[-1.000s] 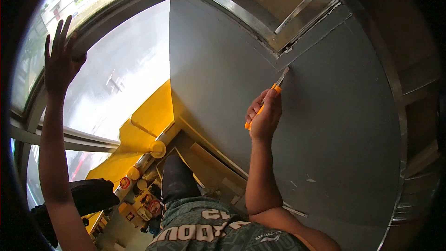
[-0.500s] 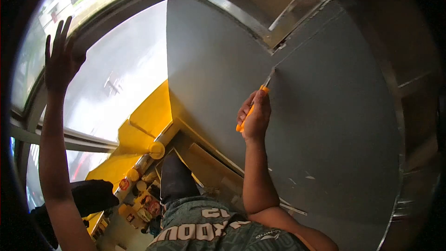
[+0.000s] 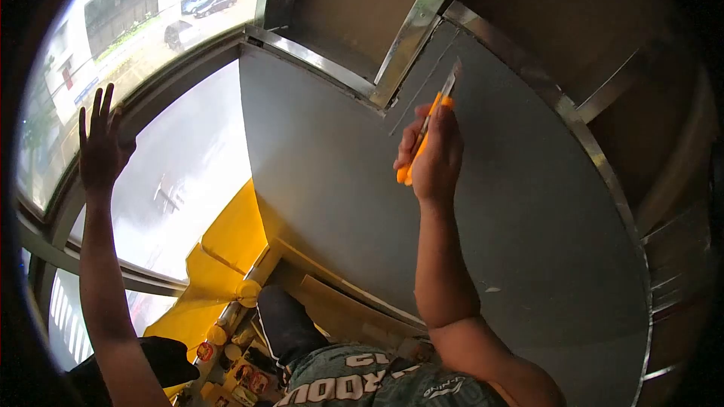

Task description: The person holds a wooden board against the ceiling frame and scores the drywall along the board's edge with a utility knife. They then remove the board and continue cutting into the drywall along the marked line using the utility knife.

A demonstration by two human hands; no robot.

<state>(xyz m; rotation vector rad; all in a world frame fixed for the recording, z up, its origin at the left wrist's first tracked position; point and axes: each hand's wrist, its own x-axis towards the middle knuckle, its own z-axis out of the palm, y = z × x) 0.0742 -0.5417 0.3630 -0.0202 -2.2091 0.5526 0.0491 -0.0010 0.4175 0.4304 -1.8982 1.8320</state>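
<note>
Closed around an orange utility knife (image 3: 426, 136), my right hand (image 3: 439, 154) is raised in front of a grey panel (image 3: 332, 151). The knife's blade is out and points up, close over the panel near a thin slit (image 3: 424, 84). That slit runs down from the panel's top, beside the corner of a metal frame (image 3: 385, 90). My left hand (image 3: 104, 151) is up at the window's dark frame (image 3: 181, 68), fingers spread and nothing held in it.
Yellow sheeting (image 3: 226, 230) hangs below the bright window pane (image 3: 188, 158). Low down, several jars and packets (image 3: 245, 377) crowd beside my leg (image 3: 286, 324). Brown boards (image 3: 543, 22) in metal strips (image 3: 520, 60) border the panel above. Parked cars (image 3: 207, 1) show outside.
My right hand has moved up and slightly right with the knife, whose tip has left the slit's lower end. The view has shifted, and my left hand stays at the window frame.
</note>
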